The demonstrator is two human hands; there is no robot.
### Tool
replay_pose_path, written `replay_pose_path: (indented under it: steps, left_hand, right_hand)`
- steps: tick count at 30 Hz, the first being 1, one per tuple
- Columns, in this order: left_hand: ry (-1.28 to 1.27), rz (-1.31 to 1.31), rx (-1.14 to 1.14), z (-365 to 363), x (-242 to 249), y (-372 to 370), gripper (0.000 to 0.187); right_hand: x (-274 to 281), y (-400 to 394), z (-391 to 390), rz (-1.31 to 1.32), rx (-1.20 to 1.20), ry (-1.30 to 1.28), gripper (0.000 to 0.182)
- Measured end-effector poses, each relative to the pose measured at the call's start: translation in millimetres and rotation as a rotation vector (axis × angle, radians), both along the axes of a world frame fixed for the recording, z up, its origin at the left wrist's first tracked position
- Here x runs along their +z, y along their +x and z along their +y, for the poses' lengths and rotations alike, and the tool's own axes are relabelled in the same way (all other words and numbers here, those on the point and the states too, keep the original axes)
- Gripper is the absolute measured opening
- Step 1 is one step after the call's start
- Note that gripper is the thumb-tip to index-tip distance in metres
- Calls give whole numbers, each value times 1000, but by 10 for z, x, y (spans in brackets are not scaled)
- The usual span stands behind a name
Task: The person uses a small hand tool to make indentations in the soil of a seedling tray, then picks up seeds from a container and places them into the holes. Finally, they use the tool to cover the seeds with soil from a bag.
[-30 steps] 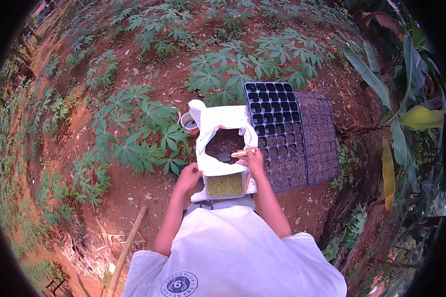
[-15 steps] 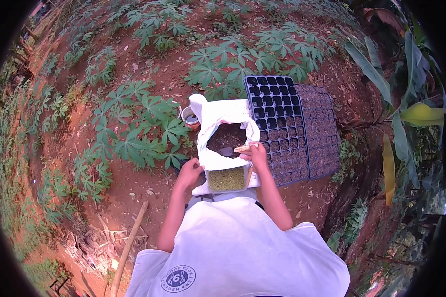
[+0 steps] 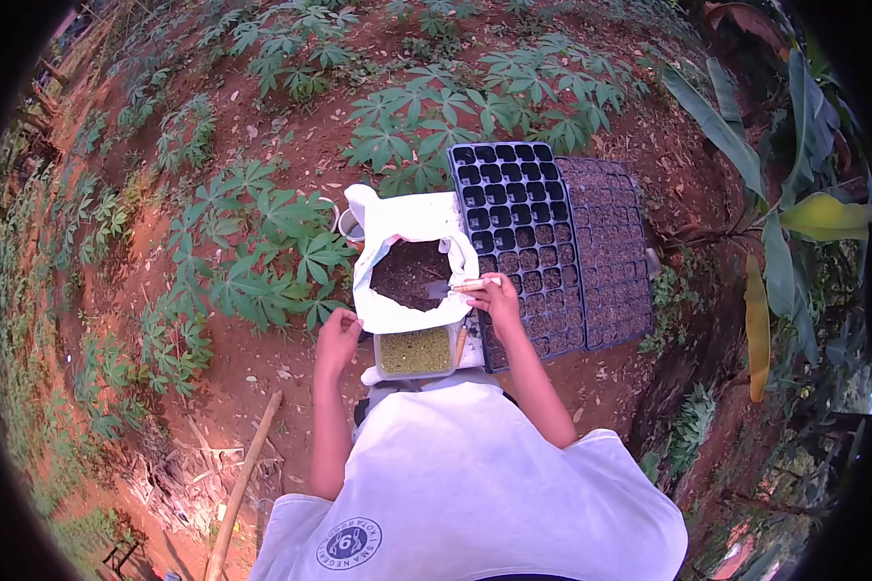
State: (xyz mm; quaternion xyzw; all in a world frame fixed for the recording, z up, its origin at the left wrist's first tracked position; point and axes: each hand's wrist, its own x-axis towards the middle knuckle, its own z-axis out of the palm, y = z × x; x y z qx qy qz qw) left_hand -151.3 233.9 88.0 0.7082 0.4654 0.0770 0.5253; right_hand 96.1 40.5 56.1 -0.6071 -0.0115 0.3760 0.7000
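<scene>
A white sack stands open in front of me, with dark soil inside. My right hand is closed around the wooden handle of a small trowel. The trowel's metal blade points left into the sack's mouth, over the soil. At the sack's near left corner, my left hand pinches the rolled rim. Just below the sack sits a clear plastic container of yellow-green grains. Another wooden handle lies along that container's right side.
To the right lie two black seedling trays; the nearer tray has soil in its lower cells, the farther tray is filled. A white cup stands behind the sack. Leafy plants, a stick and banana leaves surround the spot.
The sack and trays appear farther left in view. Relative to the sack, the trowel blade has shifted right, towards the rim. Both hands keep their holds.
</scene>
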Motion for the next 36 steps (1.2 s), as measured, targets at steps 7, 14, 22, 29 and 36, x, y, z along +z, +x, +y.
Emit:
replay_pose_path:
  steps: [7,14,22,29,36]
  left_hand:
    - [178,46,62,-255,168,220,24]
    - [266,68,50,-344,119,321,23]
    - [184,66,57,-229,193,274,12]
    - [161,102,-62,-21,191,200,12]
    - [121,61,-115,94,117,81,12]
  right_hand:
    - [-87,64,-46,-176,193,33,12]
    - [32,171,21,-164,174,62,12]
    - [-49,1,195,-212,208,52,12]
    - [-43,-142,325,-202,159,-56,11]
    - [-139,-215,275,-108,-4,-106,14]
